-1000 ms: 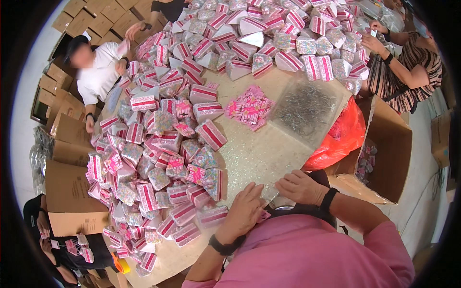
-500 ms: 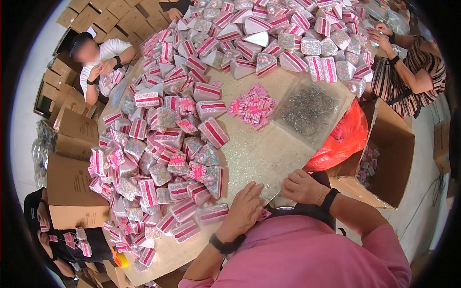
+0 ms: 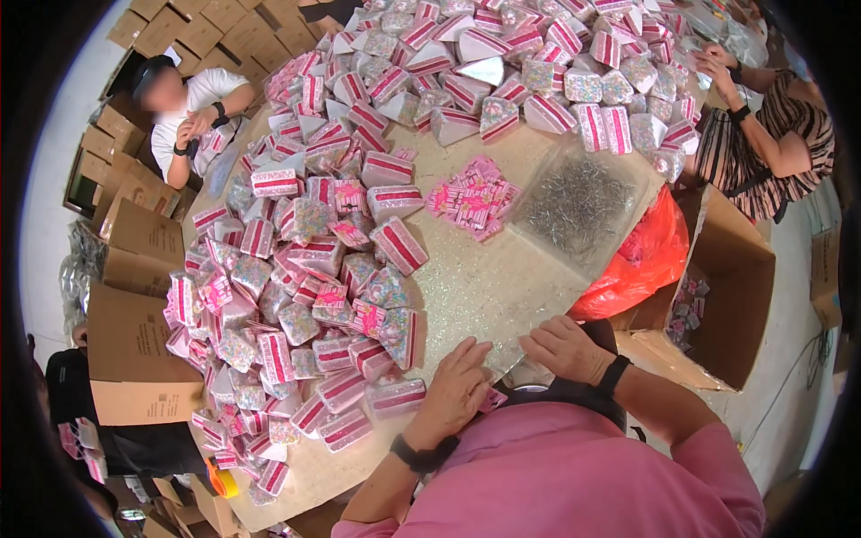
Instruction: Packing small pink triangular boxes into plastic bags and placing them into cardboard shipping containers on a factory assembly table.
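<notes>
My left hand (image 3: 457,391) rests at the table's near edge with its fingers stretched out over the surface and its thumb mostly hidden. A small piece of a pink printed card (image 3: 491,400) shows beside its palm; I cannot tell whether the hand touches it. Across the table corner, my right hand (image 3: 567,351) is closed, its fingers curled down, and what they hold is hidden. Left of my hands lies a big heap of cake-slice-shaped pieces (image 3: 398,246), glittery white and pink with a dark pink stripe. Pink printed cards (image 3: 473,199) are piled beyond my hands.
A clear tray of thin silvery metal pieces (image 3: 578,211) sits at the table's right side. Beside it are a red plastic bag (image 3: 632,269) and an open cardboard box (image 3: 731,309). Co-workers sit at far left (image 3: 193,117) and far right (image 3: 762,125). Orange tape (image 3: 221,479) hangs at the left edge.
My right hand has shifted slightly left, while my left hand stays nearly in place. At lower left, a co-worker's hands have moved out of sight, and the pieces there have shifted.
</notes>
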Action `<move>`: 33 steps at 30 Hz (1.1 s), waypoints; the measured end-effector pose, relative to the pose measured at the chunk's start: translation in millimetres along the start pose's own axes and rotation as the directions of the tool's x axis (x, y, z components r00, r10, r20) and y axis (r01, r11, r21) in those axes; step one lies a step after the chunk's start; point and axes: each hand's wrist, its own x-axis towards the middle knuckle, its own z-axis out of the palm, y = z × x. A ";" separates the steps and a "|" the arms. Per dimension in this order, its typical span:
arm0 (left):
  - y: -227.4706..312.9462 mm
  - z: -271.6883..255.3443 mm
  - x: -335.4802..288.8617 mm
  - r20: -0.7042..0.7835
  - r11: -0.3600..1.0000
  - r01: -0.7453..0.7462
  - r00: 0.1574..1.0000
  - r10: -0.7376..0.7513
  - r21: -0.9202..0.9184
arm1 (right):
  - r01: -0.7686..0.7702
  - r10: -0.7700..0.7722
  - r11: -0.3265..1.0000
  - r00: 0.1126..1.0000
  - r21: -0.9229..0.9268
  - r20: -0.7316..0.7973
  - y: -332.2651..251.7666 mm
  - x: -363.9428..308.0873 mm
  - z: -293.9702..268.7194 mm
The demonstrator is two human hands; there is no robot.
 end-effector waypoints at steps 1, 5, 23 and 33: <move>-0.6 0.5 -0.1 -0.001 1.000 0.001 1.000 -0.001 -0.001 | -0.005 0.005 1.000 1.000 -0.001 -0.002 -0.3 -0.9 0.6; -1.7 1.2 -0.4 -0.003 1.000 0.013 1.000 -0.013 -0.012 | -0.158 0.158 0.986 0.987 -0.053 -0.005 -3.6 0.4 -5.7; -3.8 3.2 1.4 -0.016 1.000 -0.007 1.000 0.007 0.006 | 0.163 -0.134 0.968 0.979 -0.189 0.154 10.9 0.7 -11.5; -6.5 7.1 2.1 -0.050 1.000 -0.013 0.999 0.014 0.024 | 0.239 -0.205 0.951 0.963 -0.198 0.174 9.3 4.3 -11.0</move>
